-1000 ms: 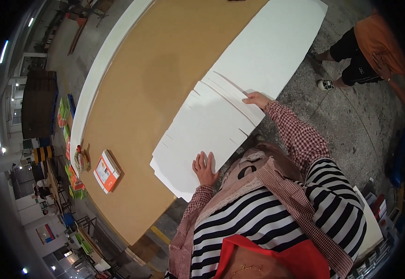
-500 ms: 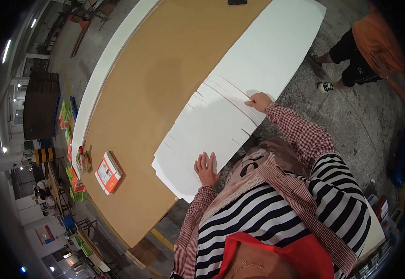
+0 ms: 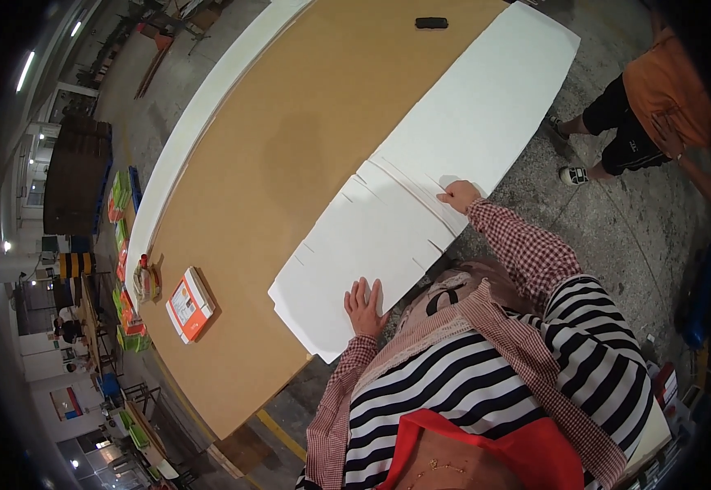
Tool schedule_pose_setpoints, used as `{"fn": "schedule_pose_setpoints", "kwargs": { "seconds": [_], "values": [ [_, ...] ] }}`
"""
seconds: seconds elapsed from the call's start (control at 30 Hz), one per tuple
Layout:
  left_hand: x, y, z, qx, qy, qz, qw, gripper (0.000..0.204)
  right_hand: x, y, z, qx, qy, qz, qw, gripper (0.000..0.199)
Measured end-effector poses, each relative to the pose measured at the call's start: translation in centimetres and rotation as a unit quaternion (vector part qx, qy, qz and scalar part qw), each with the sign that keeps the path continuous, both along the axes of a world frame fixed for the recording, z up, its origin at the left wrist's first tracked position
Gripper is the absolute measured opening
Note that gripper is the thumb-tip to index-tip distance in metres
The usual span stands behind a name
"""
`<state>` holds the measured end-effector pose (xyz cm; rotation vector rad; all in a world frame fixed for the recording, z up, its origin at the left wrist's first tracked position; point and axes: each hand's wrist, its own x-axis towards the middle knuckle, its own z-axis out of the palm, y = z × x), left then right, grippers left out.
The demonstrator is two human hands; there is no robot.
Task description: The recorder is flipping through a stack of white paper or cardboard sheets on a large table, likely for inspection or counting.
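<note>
A long white cardboard sheet lies along the table's near edge, with short slits in its edges and crease lines across its middle. My left hand rests flat on its lower-left part, fingers stretched out and somewhat apart. Near the creases, close to the sheet's right edge, my right hand is closed, knuckles against the board. Its fingertips are partly hidden, so whatever it may hold cannot be made out.
The sheet lies on a brown-topped table. An orange-and-white packet and a red-capped bottle-like item sit at left; a black oblong object is at the far end. A person in orange stands at right.
The view has shifted slightly, bringing the black object at the far end fully into sight. My right hand's fingers look more tightly curled at the creases; my left hand stays flat on the sheet.
</note>
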<state>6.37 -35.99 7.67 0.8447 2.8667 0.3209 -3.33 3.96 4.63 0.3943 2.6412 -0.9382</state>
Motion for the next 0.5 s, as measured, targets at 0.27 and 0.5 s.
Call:
{"fn": "schedule_pose_setpoints", "kwargs": {
  "seconds": [0.27, 0.5],
  "values": [
    [0.4, -0.4, -0.7, -0.003, 0.019, 0.004, 1.000, 0.098, 0.1, -1.6, 0.0, 0.063, -0.044, -0.036, 0.996, 0.055],
    [0.2, -0.6, -0.8, 0.041, 0.045, -0.014, 0.998, 0.090, 0.6, -1.1, -0.1, 0.007, 0.011, -0.072, 0.997, 0.057]
  ]
}}
